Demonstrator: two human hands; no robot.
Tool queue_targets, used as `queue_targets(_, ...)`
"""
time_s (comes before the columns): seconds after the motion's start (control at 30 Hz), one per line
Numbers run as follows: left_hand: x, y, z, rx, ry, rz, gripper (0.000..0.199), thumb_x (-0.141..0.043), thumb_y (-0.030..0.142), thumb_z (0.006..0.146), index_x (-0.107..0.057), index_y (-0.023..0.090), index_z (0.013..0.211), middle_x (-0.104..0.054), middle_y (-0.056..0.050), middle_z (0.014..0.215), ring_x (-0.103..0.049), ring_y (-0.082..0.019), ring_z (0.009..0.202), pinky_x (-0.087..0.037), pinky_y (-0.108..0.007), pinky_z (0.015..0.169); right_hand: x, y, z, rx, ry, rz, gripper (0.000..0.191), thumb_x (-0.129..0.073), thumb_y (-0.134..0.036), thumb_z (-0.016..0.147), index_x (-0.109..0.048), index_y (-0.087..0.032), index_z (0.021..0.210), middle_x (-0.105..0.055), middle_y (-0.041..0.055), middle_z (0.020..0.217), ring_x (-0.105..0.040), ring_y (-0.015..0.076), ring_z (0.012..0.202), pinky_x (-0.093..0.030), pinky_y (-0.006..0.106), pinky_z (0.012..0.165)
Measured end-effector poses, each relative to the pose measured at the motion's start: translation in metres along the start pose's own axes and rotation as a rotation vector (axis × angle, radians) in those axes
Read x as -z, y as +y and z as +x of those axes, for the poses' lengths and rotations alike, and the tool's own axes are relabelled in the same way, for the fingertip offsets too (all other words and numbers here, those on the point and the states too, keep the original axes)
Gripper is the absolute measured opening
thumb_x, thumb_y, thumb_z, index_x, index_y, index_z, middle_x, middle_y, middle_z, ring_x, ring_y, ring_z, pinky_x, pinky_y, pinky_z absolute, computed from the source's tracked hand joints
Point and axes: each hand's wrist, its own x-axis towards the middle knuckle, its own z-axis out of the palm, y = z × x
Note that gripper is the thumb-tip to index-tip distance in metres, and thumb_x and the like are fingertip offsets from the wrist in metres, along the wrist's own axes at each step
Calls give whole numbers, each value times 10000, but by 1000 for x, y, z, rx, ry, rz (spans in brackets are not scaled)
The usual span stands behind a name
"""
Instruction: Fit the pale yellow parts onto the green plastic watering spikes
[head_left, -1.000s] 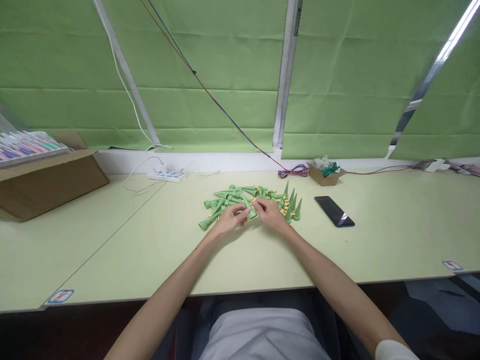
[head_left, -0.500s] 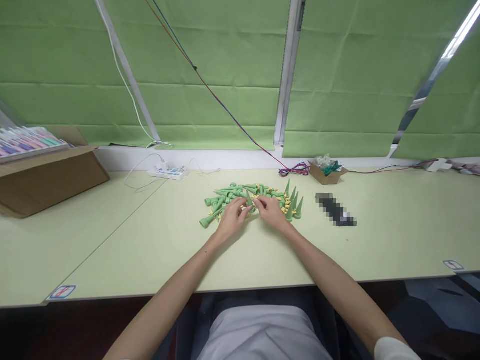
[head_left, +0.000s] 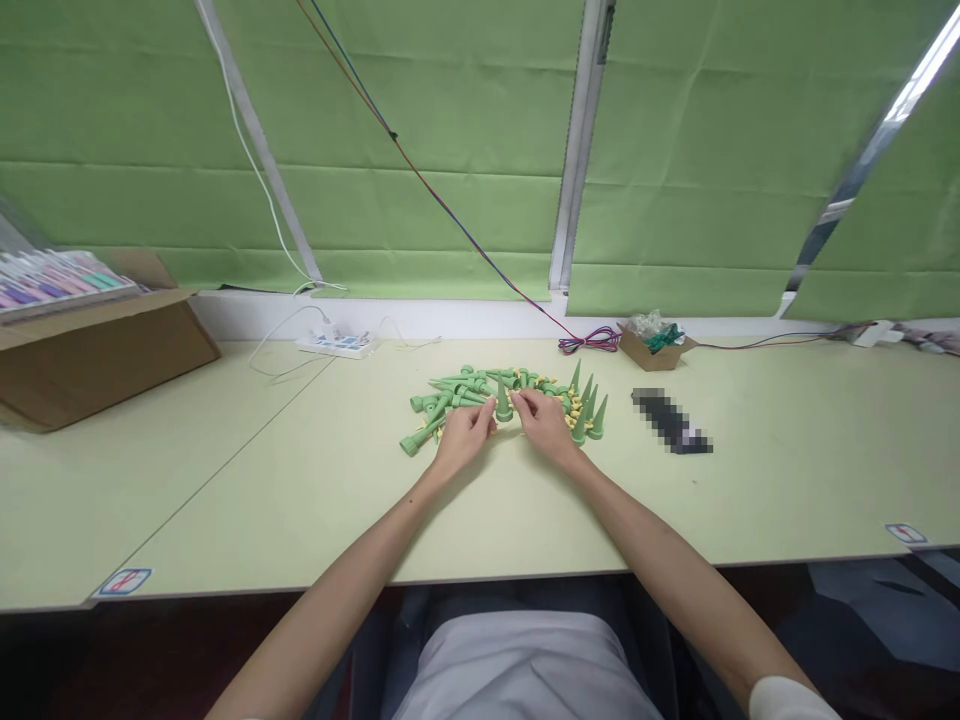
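A green cone-shaped watering spike (head_left: 503, 402) is upright between my two hands, its point away from me and its wide cap end towards me. My left hand (head_left: 466, 436) is closed, thumb and fingertips pressed together at the left side of this spike. On the other side my right hand (head_left: 546, 424) pinches close to the spike; whatever lies between its fingertips is too small to make out. Behind both hands spreads a pile of green spikes (head_left: 431, 410) with small yellow pieces among them. Several spikes with yellow pieces (head_left: 596, 415) stand point up, right of my right hand.
A pixelated dark object (head_left: 671, 420) lies to the right. At the back are a small cardboard box (head_left: 652, 355) with plastic bags, coiled wires (head_left: 589, 340) and a power strip (head_left: 337, 345). A large cardboard box (head_left: 112, 365) of pens stands on the left.
The spike between my hands now shows more fully and stands straighter. My left fingers have drawn slightly down and left from its front. My right hand has barely moved.
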Motion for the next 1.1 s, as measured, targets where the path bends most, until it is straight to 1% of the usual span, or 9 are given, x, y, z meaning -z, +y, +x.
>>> queue_targets(0.1,1,-2,1,122,-93,-128,714,-382,711,923,-633,180,517,-577,-46,455,-478,-144,438,-373,-276,519,0,-1,-1,10,-4,8,417,-429,-480,981,-444,-219,657,-419,-26,560,-364,138,545,-314,286,579)
queue_targets(0.23,-1,-6,0,260,-323,-266,804,-301,797,887,-646,173,516,-519,-63,378,-375,-113,329,-268,-258,405,-1,-1,-1,34,-56,43,399,-428,-461,986,-466,-215,674,-440,-24,587,-383,136,563,-332,281,598)
queue_targets(0.33,-2,-5,-1,349,-399,-386,832,-286,828,865,-651,158,533,-491,-59,373,-315,-88,306,-187,-251,382,0,-2,-1,53,-90,69,389,-428,-441,987,-461,-213,674,-431,-24,597,-382,134,571,-327,278,599)
queue_targets(0.53,4,7,-2,529,-483,-682,674,-522,787,812,-603,155,594,-307,55,385,-155,-40,348,-78,-228,387,4,-4,-1,49,-114,93,371,-423,-426,980,-461,-214,678,-409,-27,582,-368,133,561,-318,271,586)
queue_targets(0.67,6,8,-1,468,-461,-780,508,-706,647,773,-544,174,677,-346,79,463,-165,-31,385,-104,-214,384,5,-3,0,74,-121,74,362,-428,-424,980,-477,-212,690,-425,-28,596,-376,132,568,-315,271,593)
queue_targets(0.77,3,2,-2,397,-421,-710,429,-784,539,748,-550,182,799,-434,76,539,-246,-29,407,-174,-208,403,5,-1,0,84,-133,60,388,-429,-418,984,-416,-213,655,-391,-35,582,-360,127,559,-299,274,591)
queue_targets(0.93,-2,-2,-5,182,-272,-453,577,-830,447,707,-577,185,1154,-434,90,551,-394,-83,478,-271,-230,460,3,3,1,68,-154,6,393,-400,-381,989,-352,-217,635,-394,-30,567,-355,132,551,-283,284,585)
queue_targets(1.03,-4,0,-5,69,-199,-375,523,-816,433,718,-593,175,1115,-470,71,566,-422,-95,511,-304,-241,489,2,4,1,48,-156,-9,391,-392,-371,988,-341,-218,632,-400,-27,562,-352,135,549,-280,286,583)
queue_targets(1.1,-5,0,-5,57,-176,-378,475,-801,436,732,-591,184,1076,-488,66,574,-419,-90,492,-300,-240,478,1,4,1,44,-151,-3,386,-399,-372,985,-344,-217,635,-398,-29,561,-351,134,549,-279,285,584)
